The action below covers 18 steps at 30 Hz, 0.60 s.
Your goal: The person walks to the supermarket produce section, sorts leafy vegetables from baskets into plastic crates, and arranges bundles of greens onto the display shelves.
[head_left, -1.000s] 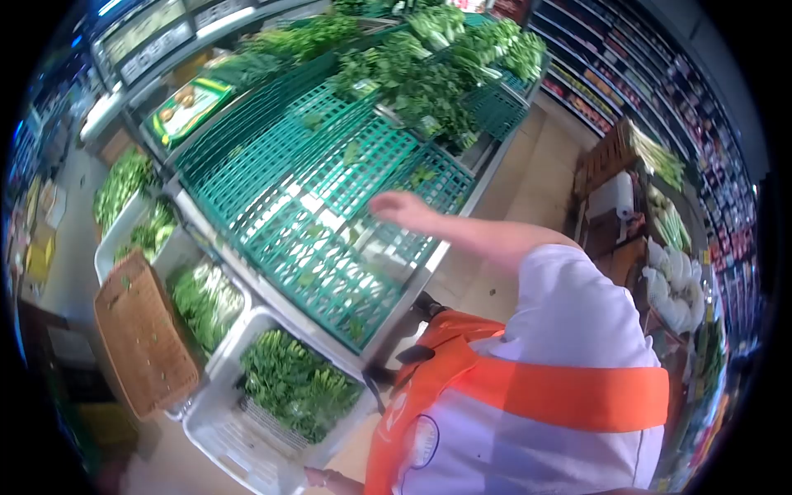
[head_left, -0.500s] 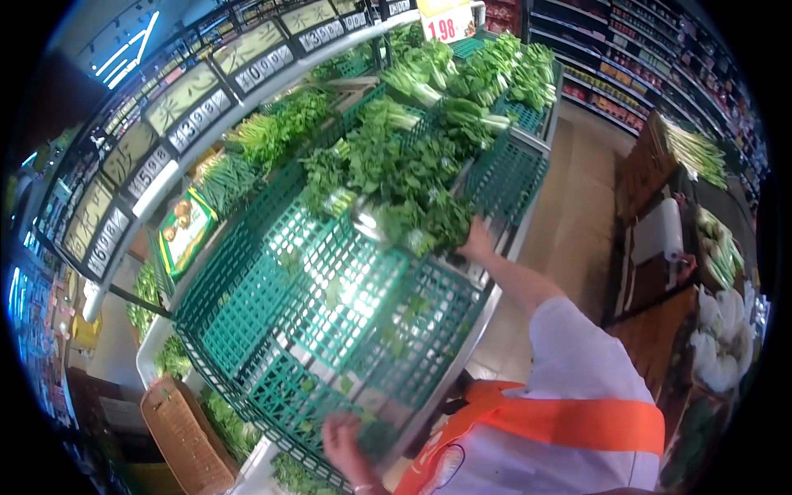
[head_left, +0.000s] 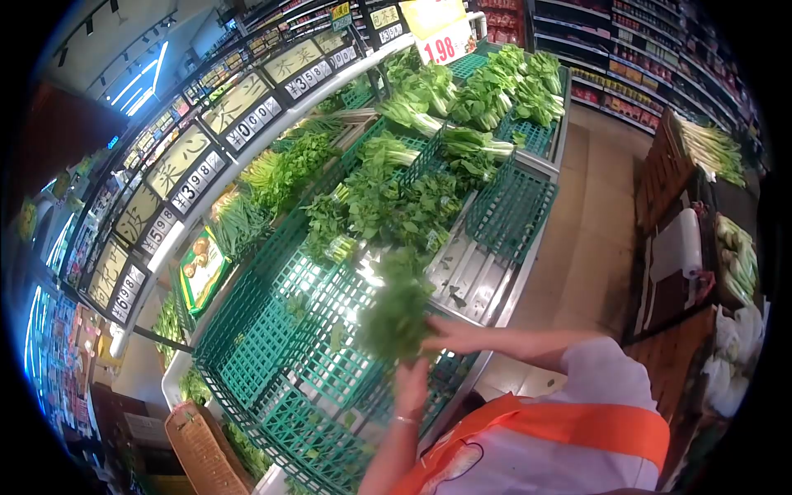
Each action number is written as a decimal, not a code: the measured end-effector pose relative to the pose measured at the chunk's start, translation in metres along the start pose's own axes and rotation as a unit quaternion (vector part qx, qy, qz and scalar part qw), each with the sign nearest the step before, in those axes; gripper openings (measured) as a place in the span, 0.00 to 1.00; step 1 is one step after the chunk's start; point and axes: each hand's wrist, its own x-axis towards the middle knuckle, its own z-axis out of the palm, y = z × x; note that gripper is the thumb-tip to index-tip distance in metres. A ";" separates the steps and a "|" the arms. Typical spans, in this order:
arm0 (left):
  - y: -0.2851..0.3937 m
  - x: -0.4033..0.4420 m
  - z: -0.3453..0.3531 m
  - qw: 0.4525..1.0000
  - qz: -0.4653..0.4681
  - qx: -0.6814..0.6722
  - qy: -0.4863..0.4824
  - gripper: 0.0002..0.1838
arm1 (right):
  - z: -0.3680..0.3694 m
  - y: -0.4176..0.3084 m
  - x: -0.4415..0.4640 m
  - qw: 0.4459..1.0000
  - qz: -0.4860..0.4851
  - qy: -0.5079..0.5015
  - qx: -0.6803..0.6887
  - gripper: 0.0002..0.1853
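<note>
A blurred bunch of leafy greens (head_left: 392, 318) is held above the green plastic crates (head_left: 330, 297). My right hand (head_left: 451, 336) grips its right side. Just below it, my left hand (head_left: 411, 381) is at the bottom of the same bunch, with its fingers partly hidden by the leaves. More dark leafy bunches (head_left: 388, 202) lie beyond in the crates. To their right, bare metal slats (head_left: 474, 276) show with a few loose leaf scraps on them.
Price signs (head_left: 247, 115) line a rail at the left. Pale-stemmed greens (head_left: 487, 95) fill the far crates. A wicker basket (head_left: 202, 450) sits at lower left. Across the tiled aisle (head_left: 590, 206) stand wooden bins (head_left: 660, 177) with vegetables and a white roll (head_left: 690, 242).
My right hand has come back toward me with a bunch from the pile, baring the metal slats. My left hand has moved up and right to meet it. The view has shifted slightly.
</note>
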 end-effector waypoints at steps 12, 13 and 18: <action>-0.017 -0.081 -0.045 0.894 -0.037 -0.428 0.128 0.33 | -0.098 0.090 0.160 0.825 0.228 0.113 -0.505 0.39; -0.018 -0.091 -0.048 0.895 -0.025 -0.427 0.130 0.34 | -0.106 0.116 0.176 0.851 0.238 0.080 -0.462 0.42; -0.010 -0.150 -0.052 0.858 0.021 -0.470 0.207 0.38 | -0.088 0.109 0.181 0.914 0.194 0.030 -0.354 0.74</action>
